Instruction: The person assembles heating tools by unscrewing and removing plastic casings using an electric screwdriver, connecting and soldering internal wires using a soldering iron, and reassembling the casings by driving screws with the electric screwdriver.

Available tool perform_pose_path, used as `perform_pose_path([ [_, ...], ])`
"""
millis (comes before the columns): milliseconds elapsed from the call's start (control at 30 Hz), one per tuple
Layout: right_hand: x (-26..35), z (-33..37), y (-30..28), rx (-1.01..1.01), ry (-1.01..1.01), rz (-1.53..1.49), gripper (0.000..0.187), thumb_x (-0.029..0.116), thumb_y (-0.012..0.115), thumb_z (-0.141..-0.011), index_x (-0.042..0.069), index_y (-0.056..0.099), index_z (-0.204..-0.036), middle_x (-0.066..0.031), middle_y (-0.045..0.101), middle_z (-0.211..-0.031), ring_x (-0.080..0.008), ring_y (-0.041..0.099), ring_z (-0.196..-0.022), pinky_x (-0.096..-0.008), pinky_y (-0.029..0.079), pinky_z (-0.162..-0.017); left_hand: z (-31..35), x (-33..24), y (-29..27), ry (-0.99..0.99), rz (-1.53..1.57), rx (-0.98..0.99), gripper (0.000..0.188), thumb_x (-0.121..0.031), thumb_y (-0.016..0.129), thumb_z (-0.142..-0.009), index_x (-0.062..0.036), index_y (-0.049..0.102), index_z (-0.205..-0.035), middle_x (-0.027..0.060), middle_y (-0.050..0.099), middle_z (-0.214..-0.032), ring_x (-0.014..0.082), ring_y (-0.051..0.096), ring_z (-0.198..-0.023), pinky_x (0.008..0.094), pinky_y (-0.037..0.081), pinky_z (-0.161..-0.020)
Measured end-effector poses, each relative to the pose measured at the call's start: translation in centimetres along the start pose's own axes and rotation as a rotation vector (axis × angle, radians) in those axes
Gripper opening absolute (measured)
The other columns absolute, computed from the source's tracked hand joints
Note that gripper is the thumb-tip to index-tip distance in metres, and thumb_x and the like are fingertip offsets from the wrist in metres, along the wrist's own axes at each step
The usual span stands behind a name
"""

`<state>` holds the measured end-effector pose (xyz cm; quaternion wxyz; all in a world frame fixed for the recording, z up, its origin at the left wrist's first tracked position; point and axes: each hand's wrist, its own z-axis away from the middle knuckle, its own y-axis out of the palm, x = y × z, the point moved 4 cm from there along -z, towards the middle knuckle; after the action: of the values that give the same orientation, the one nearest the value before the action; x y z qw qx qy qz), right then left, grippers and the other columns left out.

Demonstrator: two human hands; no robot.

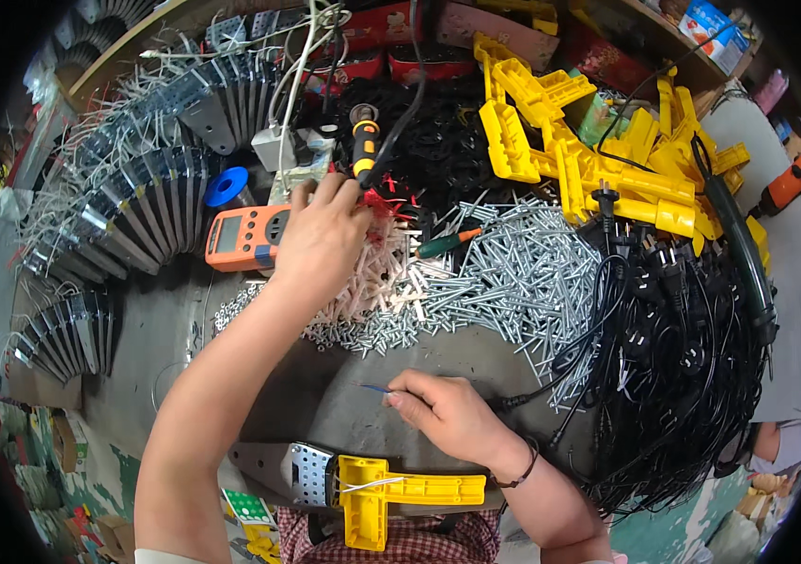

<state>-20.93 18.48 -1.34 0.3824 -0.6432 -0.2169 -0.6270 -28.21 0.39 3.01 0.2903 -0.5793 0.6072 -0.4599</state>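
Workbench (156, 320), gray, crowded with parts. At right, a tangle of black plug cords (683, 329); beyond it, a pile of yellow plastic housings (607, 169); toward the middle, loose long silver screws (504, 273). By the near edge, a yellow T-shaped housing half (410, 489), hollow side up, just beside a perforated metal plate (311, 475). Left hand (325, 230) palm down, next to an orange multimeter (241, 237); fingertips partly hidden, impossible to tell whether gripping. Right hand (447, 414) between screws and housing half, thumb and forefinger pinching a slim blue piece (375, 387), too small to identify.
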Motion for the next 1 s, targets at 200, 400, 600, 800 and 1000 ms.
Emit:
perform_pose_path([
  [200, -0.5, -0.2, -1.4, -0.175, 0.07, -0.123, 0.016, 0.018, 0.054, -0.092, 0.002, 0.055, -0.094, -0.008, 0.055, -0.063, -0.016, 0.056, -0.057, -0.0301, 0.043, -0.056, 3.9, -0.2, -2.6, -0.046, 0.3, -0.028, 0.02, -0.003, 0.064, -0.066, -0.0056, 0.063, -0.086, 0.0079, 0.058, -0.101, 0.0289, 0.051, -0.102, 0.04, 0.042, -0.086],
  [400, -1.7, -1.1, 0.0, -0.146, 0.067, -0.242, 0.016, 0.016, 0.053, -0.093, 0.001, 0.055, -0.093, -0.0008, 0.051, -0.061, -0.0062, 0.047, -0.058, -0.0236, 0.04, -0.056, 0.7, 0.1, -1.6, 0.06, 0.067, -0.213, 0.016, -0.003, 0.059, -0.069, -0.0052, 0.063, -0.085, 0.0077, 0.058, -0.102, 0.0278, 0.051, -0.104, 0.0409, 0.041, -0.087],
  [600, -2.2, -0.5, -1.1, -0.147, 0.078, -0.428, 0.015, 0.015, 0.056, -0.092, 0.001, 0.056, -0.093, 0.0021, 0.052, -0.068, -0.0042, 0.046, -0.061, -0.0211, 0.039, -0.058, 1.3, -0.7, -2.4, -0.022, 0.258, 0.017, 0.015, -0.004, 0.063, -0.069, -0.0059, 0.064, -0.083, 0.0102, 0.061, -0.091, 0.0282, 0.055, -0.085, 0.0381, 0.045, -0.076],
  [800, -1.1, -0.8, -1.2, -0.251, 0.141, -0.291, 0.024, 0.013, 0.066, -0.085, 0.001, 0.057, -0.104, 0.0035, 0.057, -0.074, -0.002, 0.047, -0.066, -0.019, 0.04, -0.062, 8.9, -2.7, -4.3, -0.247, 0.693, 0.223, 0.017, 0.0, 0.066, -0.07, -0.0018, 0.065, -0.087, 0.0131, 0.062, -0.08, 0.0288, 0.061, -0.074, 0.0361, 0.048, -0.069],
  [1000, 0.9, -0.6, -0.5, -0.237, 0.027, -0.221, 0.013, 0.011, 0.068, -0.083, 0.002, 0.065, -0.091, 0.0026, 0.062, -0.073, -0.002, 0.05, -0.068, -0.0191, 0.042, -0.061, 10.8, -4.8, -6.1, -0.505, 1.011, 0.242, 0.013, -0.001, 0.065, -0.076, 0.0, 0.062, -0.089, 0.015, 0.064, -0.08, 0.0281, 0.064, -0.073, 0.0347, 0.049, -0.068],
])
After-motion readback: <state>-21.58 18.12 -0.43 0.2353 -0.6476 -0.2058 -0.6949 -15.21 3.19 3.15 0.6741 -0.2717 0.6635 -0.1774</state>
